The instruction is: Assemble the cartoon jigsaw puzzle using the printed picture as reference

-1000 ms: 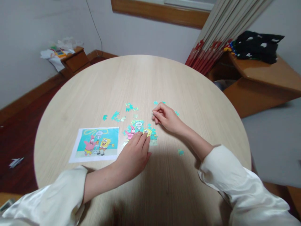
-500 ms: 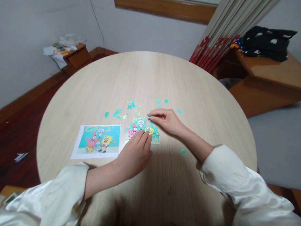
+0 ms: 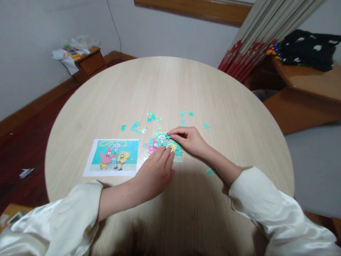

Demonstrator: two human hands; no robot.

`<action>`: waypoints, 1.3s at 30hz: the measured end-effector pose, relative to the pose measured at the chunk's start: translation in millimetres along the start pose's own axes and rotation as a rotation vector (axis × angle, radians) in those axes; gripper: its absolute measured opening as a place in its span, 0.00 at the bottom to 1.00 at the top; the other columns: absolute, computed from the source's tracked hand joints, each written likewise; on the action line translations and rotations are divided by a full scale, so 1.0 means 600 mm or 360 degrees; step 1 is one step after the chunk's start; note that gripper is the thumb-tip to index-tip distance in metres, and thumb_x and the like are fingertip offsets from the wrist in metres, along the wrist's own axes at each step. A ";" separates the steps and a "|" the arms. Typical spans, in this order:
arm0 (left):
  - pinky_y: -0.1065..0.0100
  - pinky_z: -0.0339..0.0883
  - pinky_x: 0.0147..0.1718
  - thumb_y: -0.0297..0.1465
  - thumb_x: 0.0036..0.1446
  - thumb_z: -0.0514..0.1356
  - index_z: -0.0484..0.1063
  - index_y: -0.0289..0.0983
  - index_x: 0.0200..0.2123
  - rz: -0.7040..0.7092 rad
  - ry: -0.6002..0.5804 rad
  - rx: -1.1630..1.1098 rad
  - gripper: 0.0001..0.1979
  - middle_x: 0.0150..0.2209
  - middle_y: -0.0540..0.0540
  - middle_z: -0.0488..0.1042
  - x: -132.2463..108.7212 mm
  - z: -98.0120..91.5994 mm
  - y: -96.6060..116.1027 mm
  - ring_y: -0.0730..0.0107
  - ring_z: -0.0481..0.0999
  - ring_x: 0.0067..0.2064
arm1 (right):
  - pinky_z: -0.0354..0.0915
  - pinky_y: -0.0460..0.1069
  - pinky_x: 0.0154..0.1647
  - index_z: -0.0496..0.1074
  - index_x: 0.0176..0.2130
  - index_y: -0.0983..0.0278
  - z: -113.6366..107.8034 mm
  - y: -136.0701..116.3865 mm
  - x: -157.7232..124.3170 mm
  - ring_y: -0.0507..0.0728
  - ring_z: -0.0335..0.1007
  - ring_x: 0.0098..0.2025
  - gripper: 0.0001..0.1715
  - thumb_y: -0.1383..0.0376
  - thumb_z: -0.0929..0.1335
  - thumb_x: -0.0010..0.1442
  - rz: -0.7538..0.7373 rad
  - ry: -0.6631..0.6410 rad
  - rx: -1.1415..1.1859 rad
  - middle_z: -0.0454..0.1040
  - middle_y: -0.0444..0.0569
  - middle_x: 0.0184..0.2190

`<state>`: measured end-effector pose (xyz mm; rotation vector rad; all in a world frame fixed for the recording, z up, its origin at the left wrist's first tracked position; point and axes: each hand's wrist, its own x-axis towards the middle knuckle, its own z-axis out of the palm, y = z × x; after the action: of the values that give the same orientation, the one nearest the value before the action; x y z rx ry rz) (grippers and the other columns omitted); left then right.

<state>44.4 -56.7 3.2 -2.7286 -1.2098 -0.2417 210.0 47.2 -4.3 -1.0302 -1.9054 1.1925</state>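
A partly joined cartoon jigsaw puzzle lies in the middle of the table. My left hand rests flat over its lower part, fingers stretched out, hiding that section. At the puzzle's upper right edge, my right hand pinches a small teal puzzle piece between thumb and fingertips; the piece is at the border of the joined part. Left of the puzzle lies a printed reference picture showing the same cartoon figures.
Loose puzzle pieces are scattered beyond the puzzle, with more pieces at the far right. A single piece lies right of my hands. The round table stands near a curtain and a wooden cabinet.
My right hand has moved slightly down towards the puzzle, bringing the pinched piece to its upper right edge. My left hand stays on the puzzle. The whole view has shifted slightly.
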 end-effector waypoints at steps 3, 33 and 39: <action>0.53 0.63 0.57 0.31 0.63 0.52 0.66 0.21 0.53 0.0001 -0.0003 -0.0015 0.20 0.53 0.28 0.72 -0.001 0.000 0.000 0.49 0.71 0.56 | 0.70 0.53 0.47 0.80 0.35 0.63 -0.001 0.002 -0.002 0.56 0.76 0.41 0.09 0.66 0.68 0.57 -0.0018 -0.0022 -0.0028 0.81 0.51 0.38; 0.49 0.67 0.52 0.26 0.61 0.52 0.65 0.25 0.53 -0.0030 -0.0045 -0.0254 0.18 0.52 0.27 0.69 0.001 -0.005 -0.006 0.47 0.68 0.55 | 0.70 0.52 0.39 0.76 0.32 0.65 -0.029 0.000 -0.029 0.53 0.73 0.32 0.18 0.53 0.74 0.49 0.0232 0.0054 0.0121 0.79 0.50 0.30; 0.48 0.66 0.53 0.26 0.61 0.52 0.64 0.26 0.54 -0.0043 -0.0078 -0.0307 0.19 0.53 0.27 0.68 0.002 -0.006 -0.007 0.47 0.68 0.55 | 0.69 0.52 0.37 0.76 0.29 0.65 -0.029 -0.005 -0.030 0.53 0.72 0.31 0.18 0.52 0.74 0.49 0.0218 0.0070 0.0053 0.77 0.49 0.28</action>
<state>41.8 -53.9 7.6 -2.8986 -1.3004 -0.3113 232.0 37.9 2.7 -1.1751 -1.7993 1.2628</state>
